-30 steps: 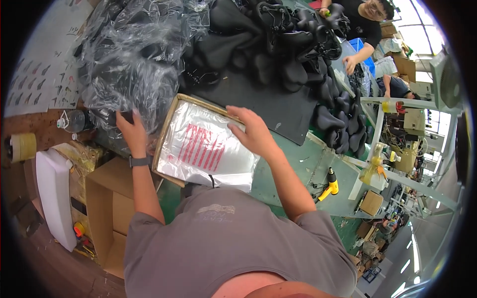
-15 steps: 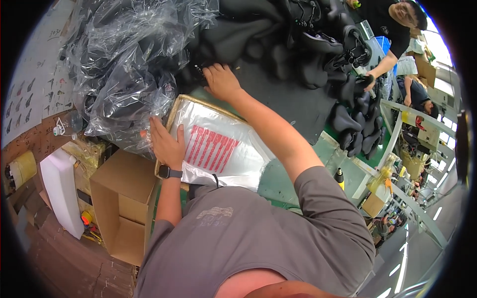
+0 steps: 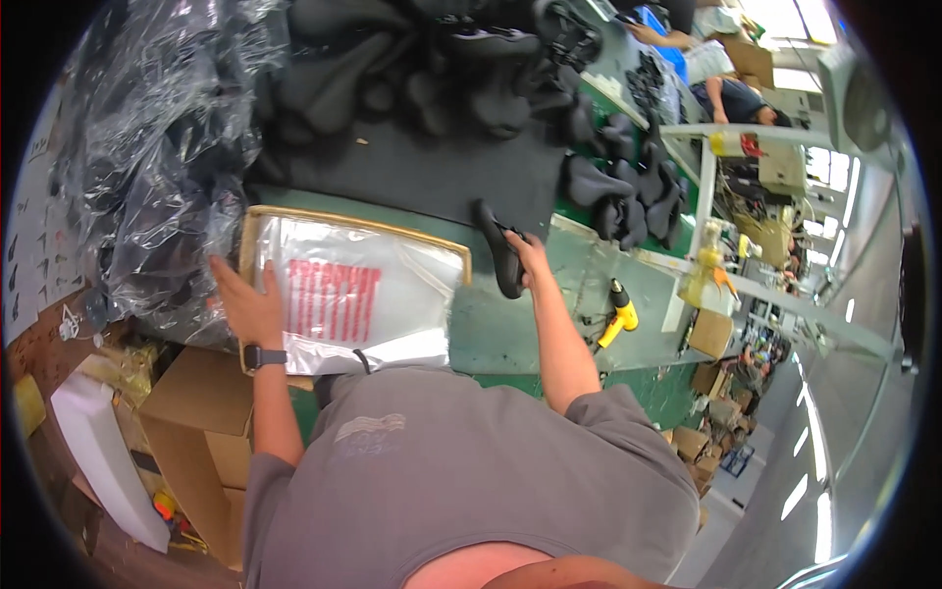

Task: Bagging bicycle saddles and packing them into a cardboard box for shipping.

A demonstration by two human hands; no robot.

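My right hand (image 3: 530, 258) grips a black bicycle saddle (image 3: 502, 253) by its side, just right of a shallow cardboard box. The saddle is tilted, with one end pointing away from me. My left hand (image 3: 253, 307) lies at the left rim of the box (image 3: 245, 236), fingers spread, holding nothing. Its fingertips are beside the clear plastic bags on the left. Inside the box is a stack of clear plastic bags (image 3: 392, 285) with red print. Many more black saddles (image 3: 422, 98) lie on a dark mat at the far side.
Plastic-wrapped dark goods (image 3: 167, 167) are heaped at the left. A yellow heat gun (image 3: 620, 314) lies on the green table to the right. An open cardboard carton (image 3: 201, 402) and white foam (image 3: 103, 461) stand at lower left. Another person (image 3: 731, 103) is at far right.
My right hand has come back from the dark goods at the far side to the right of the box, now with a saddle. My left hand stays at the box. The view has shifted.
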